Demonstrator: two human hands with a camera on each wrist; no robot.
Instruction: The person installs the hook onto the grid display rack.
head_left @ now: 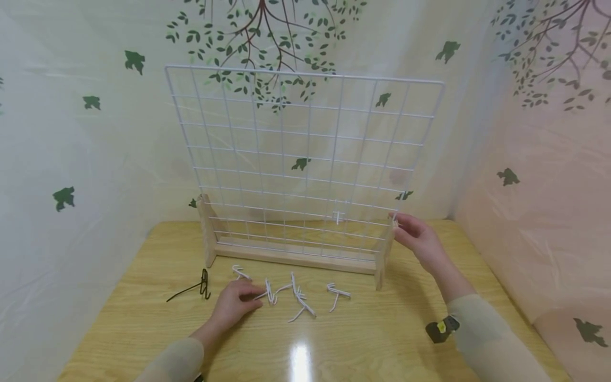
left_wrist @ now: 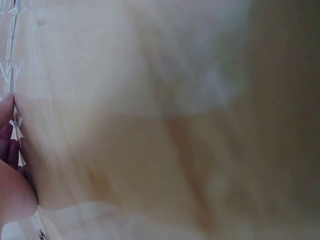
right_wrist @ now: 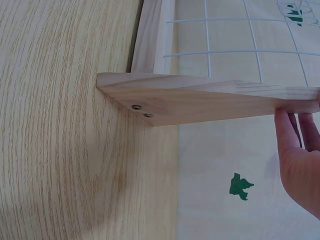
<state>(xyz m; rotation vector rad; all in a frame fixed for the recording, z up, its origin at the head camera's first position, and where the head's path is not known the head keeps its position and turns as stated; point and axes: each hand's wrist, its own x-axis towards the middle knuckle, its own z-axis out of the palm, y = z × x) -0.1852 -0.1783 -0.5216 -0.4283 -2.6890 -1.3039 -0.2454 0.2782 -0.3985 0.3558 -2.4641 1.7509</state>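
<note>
A white wire grid panel [head_left: 305, 109] stands upright in a wooden stand [head_left: 296, 260]. My right hand [head_left: 420, 241] holds the top of the stand's right side post [head_left: 384, 252]; in the right wrist view the fingers [right_wrist: 287, 132] meet the post's outer face. Low on the table, my left hand [head_left: 234, 305] pinches the prong of a white wire hook [head_left: 270, 293] between thumb and fingertips. More white hooks [head_left: 302, 305] lie to its right, and another white hook [head_left: 241, 272] sits just behind the hand. One white hook [head_left: 338, 216] hangs on the grid's lower right part.
A black wire hook [head_left: 204, 285] lies on the wooden table [head_left: 363, 345] left of the left hand. Another white hook [head_left: 338, 292] rests in front of the stand's right part. A leaf-printed curtain [head_left: 95, 148] surrounds the table at the back and sides.
</note>
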